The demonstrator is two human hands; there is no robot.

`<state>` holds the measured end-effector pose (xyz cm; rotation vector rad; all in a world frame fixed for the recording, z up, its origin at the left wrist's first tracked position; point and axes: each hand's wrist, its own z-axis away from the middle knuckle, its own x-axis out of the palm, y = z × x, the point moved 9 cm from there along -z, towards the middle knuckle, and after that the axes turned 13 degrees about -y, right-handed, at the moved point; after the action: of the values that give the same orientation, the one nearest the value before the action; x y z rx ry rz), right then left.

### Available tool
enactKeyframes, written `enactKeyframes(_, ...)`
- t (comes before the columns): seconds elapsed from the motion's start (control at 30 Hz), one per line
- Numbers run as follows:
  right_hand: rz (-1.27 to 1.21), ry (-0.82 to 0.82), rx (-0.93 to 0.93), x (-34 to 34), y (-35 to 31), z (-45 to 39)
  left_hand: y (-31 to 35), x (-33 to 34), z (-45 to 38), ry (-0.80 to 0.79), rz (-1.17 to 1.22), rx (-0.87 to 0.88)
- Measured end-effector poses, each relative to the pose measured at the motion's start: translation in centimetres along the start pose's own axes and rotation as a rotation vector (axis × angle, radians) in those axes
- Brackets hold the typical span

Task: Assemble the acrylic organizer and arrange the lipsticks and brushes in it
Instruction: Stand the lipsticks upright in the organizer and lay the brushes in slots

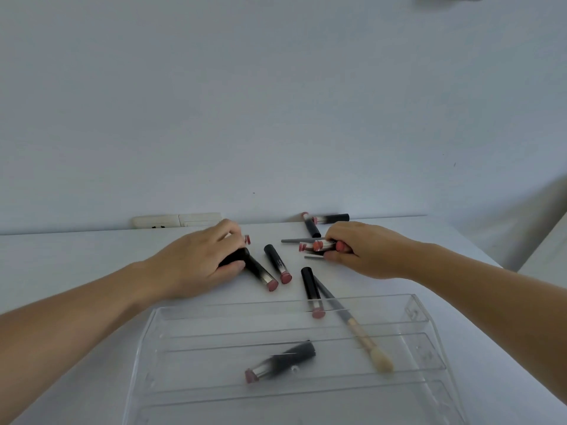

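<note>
Hands both busy on white table [92,256]. My left hand [199,262] grips black lipsticks [236,259]; two more lipsticks [277,263] lie just right of it. My right hand [365,250] clutches a bundle of lipsticks and thin brush handles [317,246]. Acrylic organizer [423,314] sits below both hands, near me; one blurred lipstick [280,361] and a brush [362,332] lie across its tiers.
</note>
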<state>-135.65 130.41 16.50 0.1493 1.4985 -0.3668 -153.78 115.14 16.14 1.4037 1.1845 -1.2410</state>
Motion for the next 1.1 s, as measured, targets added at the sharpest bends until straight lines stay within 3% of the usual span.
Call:
enactKeyframes(0.43, -0.240, 0.056, 0.078, -2.3, 0.4, 2.5, -1.1, 0.6, -0.5, 0.012, 0.118, -0.046)
enactKeyframes(0.67, -0.316, 0.105, 0.024, -4.9, -3.3, 6.7, -2.4, -5.1, 1.4, 0.284, 0.457, -0.169)
enactKeyframes(0.8, -0.208, 0.063, -0.035, -4.5, -6.8, 8.5, 2.6, -8.4, 3.6, 0.290, 0.444, -0.054)
enactKeyframes(0.93, -0.094, 0.032, -0.078, -3.4, -8.9, 9.3, 7.9, -8.3, 5.8, 0.195, 0.355, 0.068)
enactKeyframes(1.1, -0.194, 0.014, -0.035, -1.7, -8.7, 9.8, 9.3, -6.6, 7.5, 0.166, 0.291, 0.047)
